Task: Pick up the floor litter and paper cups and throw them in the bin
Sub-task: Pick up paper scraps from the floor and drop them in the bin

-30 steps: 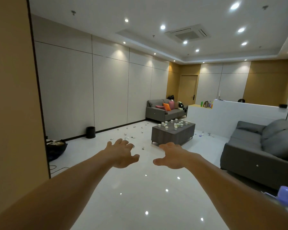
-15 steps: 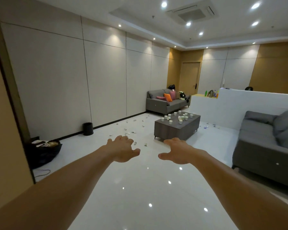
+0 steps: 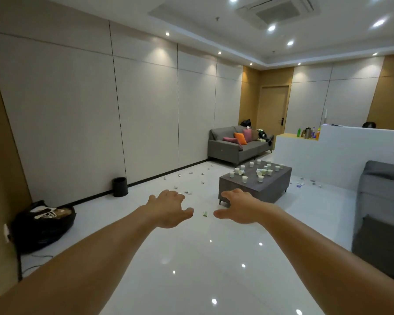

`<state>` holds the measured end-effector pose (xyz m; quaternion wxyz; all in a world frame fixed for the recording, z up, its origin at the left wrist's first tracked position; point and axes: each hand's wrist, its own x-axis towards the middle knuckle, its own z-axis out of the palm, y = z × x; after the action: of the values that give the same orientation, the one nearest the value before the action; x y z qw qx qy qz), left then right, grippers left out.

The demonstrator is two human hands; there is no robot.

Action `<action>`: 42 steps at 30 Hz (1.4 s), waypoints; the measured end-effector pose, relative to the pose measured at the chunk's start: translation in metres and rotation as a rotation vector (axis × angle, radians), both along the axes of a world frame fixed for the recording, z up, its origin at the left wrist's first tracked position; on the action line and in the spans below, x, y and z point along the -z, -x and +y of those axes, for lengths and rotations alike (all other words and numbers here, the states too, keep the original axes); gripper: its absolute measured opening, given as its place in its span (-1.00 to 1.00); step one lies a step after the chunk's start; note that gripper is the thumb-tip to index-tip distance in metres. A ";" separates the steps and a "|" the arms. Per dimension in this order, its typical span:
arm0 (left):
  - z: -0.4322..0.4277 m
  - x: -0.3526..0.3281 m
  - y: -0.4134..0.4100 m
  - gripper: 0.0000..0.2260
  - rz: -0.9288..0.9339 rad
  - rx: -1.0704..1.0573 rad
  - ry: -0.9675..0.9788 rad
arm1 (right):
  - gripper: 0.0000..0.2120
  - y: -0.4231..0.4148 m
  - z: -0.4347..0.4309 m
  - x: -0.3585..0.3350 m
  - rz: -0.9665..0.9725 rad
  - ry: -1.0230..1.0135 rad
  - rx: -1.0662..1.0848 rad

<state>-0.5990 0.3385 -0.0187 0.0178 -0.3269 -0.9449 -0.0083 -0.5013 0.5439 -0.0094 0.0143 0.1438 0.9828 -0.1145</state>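
Plainly, both arms are stretching forward over the glossy white floor [image 3: 191, 269]; the left grip [image 3: 168, 208] is hanging open, palm down, fingers spread and loosely bent, holding nothing; the right grip [image 3: 241, 208] is hanging open in the same way, also holding nothing, the two thumbs pointing toward each other. Showing in the gap between the thumbs, a lone paper cup [image 3: 205, 213] is lying on the floor, touched by neither grip.

Just beyond the right grip a low grey surface [image 3: 255, 192] is standing; many white paper cups [image 3: 244, 179] are sitting on its top, most upright, a few tipped over. Scraps of litter [image 3: 189, 178] are lying scattered over the floor between the surface and the left wall; more litter is lying on the floor to the right of the surface [image 3: 301, 184], too small to tell apart.

Against the left wall a small black bin [image 3: 120, 187] is standing upright, well apart from both grips; nearer the camera on that side a black bag [image 3: 43, 226] is slumping on the floor, open at the top. At the far end a grey sofa [image 3: 232, 146] is carrying pink and orange cushions [image 3: 240, 138]; a white partition [image 3: 339, 155] is running along the right with bottles [image 3: 307, 133] beside it; a second grey sofa [image 3: 382, 212] is showing at the right edge.
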 end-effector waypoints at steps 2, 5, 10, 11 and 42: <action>0.021 0.004 0.032 -0.37 -0.021 -0.008 0.019 | -0.17 0.034 0.018 0.001 -0.014 0.004 -0.013; 0.051 0.010 0.089 -0.37 -0.033 -0.030 0.030 | -0.17 0.090 0.044 0.009 -0.039 0.000 -0.046; 0.103 0.025 0.202 -0.36 -0.035 -0.026 0.019 | -0.18 0.202 0.092 0.019 -0.044 -0.047 -0.053; 0.113 0.028 0.227 -0.37 -0.037 -0.029 0.010 | -0.18 0.224 0.102 0.020 -0.047 -0.053 -0.049; 0.465 0.043 0.858 -0.42 -0.104 -0.136 0.019 | -0.19 0.856 0.485 0.044 -0.069 -0.052 -0.098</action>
<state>-1.4565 0.8033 -0.0616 -0.0341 -0.2611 -0.9646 -0.0149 -1.3575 1.0292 -0.0531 0.0500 0.0999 0.9903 -0.0832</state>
